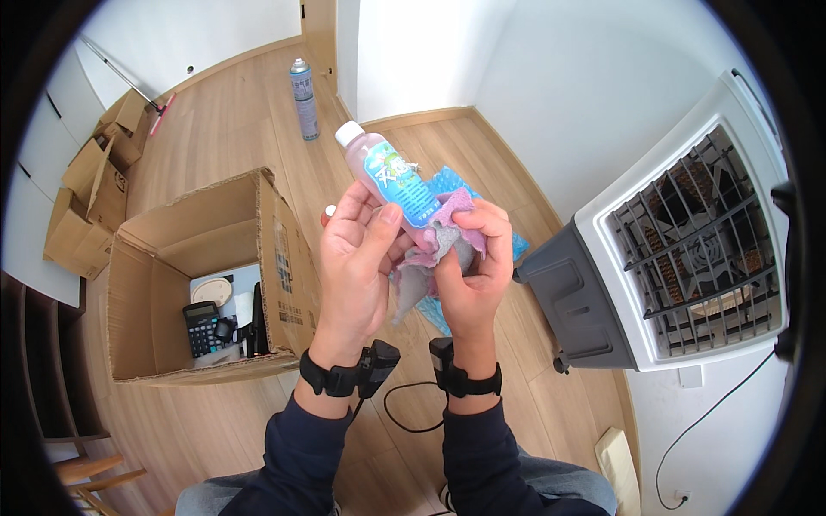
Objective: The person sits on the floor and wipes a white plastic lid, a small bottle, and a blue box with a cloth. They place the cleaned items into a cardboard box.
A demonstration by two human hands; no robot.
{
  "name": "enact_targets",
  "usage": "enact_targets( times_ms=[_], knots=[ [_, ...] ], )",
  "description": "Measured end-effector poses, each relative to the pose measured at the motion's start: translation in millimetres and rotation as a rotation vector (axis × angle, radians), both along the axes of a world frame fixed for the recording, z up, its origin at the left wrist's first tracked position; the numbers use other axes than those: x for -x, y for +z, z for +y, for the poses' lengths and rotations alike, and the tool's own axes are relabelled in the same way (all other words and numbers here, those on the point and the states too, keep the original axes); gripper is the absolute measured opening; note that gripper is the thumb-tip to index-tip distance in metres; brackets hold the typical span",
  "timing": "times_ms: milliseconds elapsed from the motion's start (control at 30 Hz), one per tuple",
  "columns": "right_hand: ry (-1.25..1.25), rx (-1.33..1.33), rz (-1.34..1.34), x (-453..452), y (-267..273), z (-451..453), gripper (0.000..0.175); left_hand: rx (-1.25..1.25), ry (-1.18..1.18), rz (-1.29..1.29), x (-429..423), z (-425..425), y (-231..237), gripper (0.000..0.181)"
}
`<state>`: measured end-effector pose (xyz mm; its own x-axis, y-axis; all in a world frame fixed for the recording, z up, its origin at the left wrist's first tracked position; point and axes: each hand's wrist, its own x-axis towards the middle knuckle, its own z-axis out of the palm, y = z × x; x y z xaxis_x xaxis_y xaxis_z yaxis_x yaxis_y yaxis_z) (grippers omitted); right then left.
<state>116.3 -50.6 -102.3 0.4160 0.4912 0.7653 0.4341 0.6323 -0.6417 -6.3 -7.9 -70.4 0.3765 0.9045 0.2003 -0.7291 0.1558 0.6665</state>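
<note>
My left hand grips a pink plastic bottle with a white cap and a blue label bearing writing. The bottle is tilted, its cap pointing up and to the left. A pink and grey cloth is bunched in my right hand, against the bottle's lower end. Behind the hands, a blue plastic wrapping lies on the floor, partly hidden. Just left of my left hand shows a small red and white object, mostly covered.
An open cardboard box at left holds a calculator and other items. An aerosol can stands upright on the floor. An air cooler stands at right. More cartons and a squeegee are at far left.
</note>
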Motion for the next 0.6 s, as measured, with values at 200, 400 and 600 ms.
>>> enact_targets(
  times_ms=[200,400,600],
  knots=[
    [0.07,0.077,0.149,5,-2,-2,0.035,-0.063,-0.014,-0.008,7,6,0,0.039],
    [0.045,0.078,0.004,3,-6,0,0.035,-0.101,0.008,0.146,17,9,11,0.037],
    [0.373,0.183,0.628,22,4,-4,0.03,-0.11,0.009,0.036,17,9,9,0.041]
  ],
)
